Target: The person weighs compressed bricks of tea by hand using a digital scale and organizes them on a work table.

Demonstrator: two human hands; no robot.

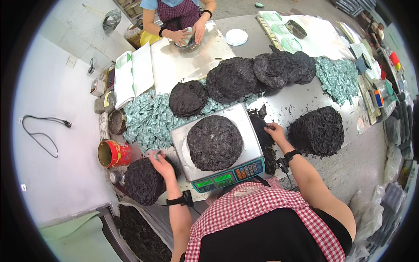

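Note:
A round, flat cake of dark dried seaweed lies on the steel pan of a digital scale, whose green display is lit. My left hand is left of the scale, above a dark seaweed stack. Between its fingers is a small pale-green sachet, partly hidden. To the right of the scale, my right hand has its fingertips at the edge of loose dark seaweed. Whether those fingers grip any of it is unclear.
Pale-green sachets spread behind the scale. Seaweed cakes are heaped beyond, with another stack at right. A red tin lies tipped at left. Across the table, a co-worker's hands press into a round mould.

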